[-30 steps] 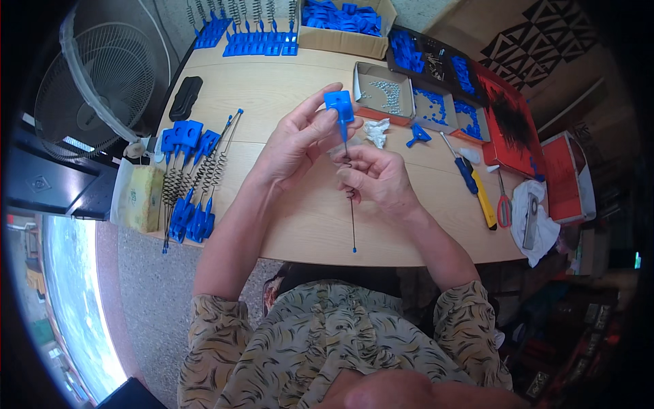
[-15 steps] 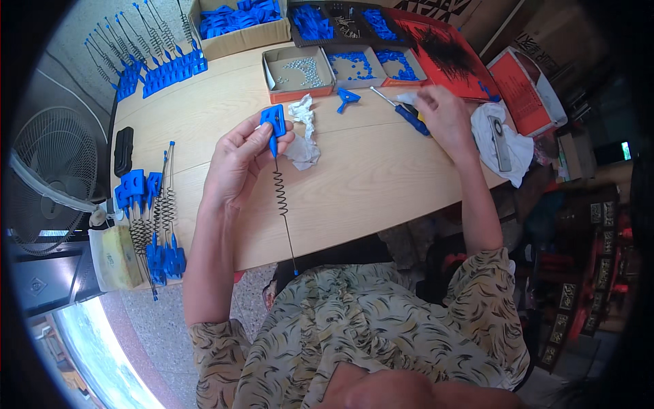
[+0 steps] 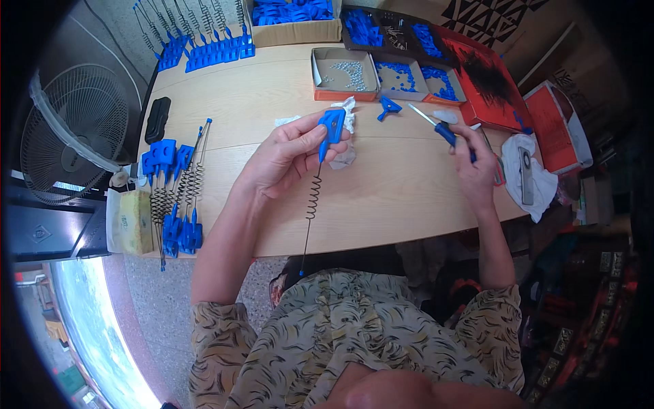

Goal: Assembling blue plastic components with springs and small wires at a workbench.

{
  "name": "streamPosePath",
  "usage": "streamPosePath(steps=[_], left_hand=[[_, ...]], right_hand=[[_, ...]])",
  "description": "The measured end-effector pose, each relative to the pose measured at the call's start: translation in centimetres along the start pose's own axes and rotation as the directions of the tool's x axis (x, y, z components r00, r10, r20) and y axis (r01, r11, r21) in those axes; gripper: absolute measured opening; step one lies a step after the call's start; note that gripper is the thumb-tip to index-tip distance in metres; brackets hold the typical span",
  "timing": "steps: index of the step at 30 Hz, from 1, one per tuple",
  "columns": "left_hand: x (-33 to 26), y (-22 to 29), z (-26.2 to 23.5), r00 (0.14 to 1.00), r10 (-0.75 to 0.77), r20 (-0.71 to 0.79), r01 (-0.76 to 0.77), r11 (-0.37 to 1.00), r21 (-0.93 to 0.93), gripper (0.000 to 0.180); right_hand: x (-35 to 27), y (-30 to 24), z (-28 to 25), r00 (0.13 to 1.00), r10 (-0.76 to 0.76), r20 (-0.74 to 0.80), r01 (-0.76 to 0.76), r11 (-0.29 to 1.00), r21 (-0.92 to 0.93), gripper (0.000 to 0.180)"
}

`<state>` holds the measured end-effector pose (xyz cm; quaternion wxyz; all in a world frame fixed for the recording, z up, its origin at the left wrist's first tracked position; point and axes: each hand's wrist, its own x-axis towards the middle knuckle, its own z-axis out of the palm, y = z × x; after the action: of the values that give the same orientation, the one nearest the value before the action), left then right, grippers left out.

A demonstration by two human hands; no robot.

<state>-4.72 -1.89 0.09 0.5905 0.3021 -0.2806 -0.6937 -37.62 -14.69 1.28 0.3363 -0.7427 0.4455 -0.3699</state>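
Between the thumb and fingers of my left hand [image 3: 286, 153] is a blue plastic clip [image 3: 334, 125]. From its narrow end a dark coiled wire [image 3: 313, 198] hangs down past the table's near edge, tipped with a small blue bead. My right hand [image 3: 479, 163] is closed around the blue handle of a screwdriver [image 3: 446, 132], whose pale shaft points up and to the left. Just beyond the shaft's tip lies a loose blue clip part [image 3: 389, 108]. Crumpled white tissue [image 3: 344, 158] is partly hidden behind my left hand.
Open boxes hold silver bits [image 3: 351, 73], blue beads [image 3: 398, 76] and blue clips [image 3: 293, 11] along the back. Finished-looking clips with coiled wires [image 3: 163, 157] are piled at left, others stand in rows [image 3: 218, 53]. A fan [image 3: 78, 136] stands far left; a white cloth [image 3: 538, 184] lies right.
My right hand has taken hold of the screwdriver and lifted its handle off the table. My left hand still holds the clip. The whole view has shifted, moving the table's contents rightward.
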Motion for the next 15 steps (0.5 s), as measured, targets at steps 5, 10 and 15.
streamPosePath(steps=[5,10,15], left_hand=[[0.5,-0.2,-0.2,0.998,-0.003,0.068,0.012,0.991,-0.135,0.053],[0.4,-0.4,-0.2,0.999,0.001,0.048,0.003,0.997,-0.079,0.053],[0.2,-0.3,0.5,1.0,0.007,-0.008,-0.007,1.0,-0.027,0.049]], right_hand=[[-2.3,-5.2,0.2,1.0,-0.012,-0.016,0.016,0.973,0.231,0.021],[-2.5,-7.4,1.9,0.872,-0.474,0.126,0.481,0.876,-0.031,0.029],[-2.1,-7.6,2.6,0.845,-0.502,0.185,0.509,0.861,0.007,0.027]])
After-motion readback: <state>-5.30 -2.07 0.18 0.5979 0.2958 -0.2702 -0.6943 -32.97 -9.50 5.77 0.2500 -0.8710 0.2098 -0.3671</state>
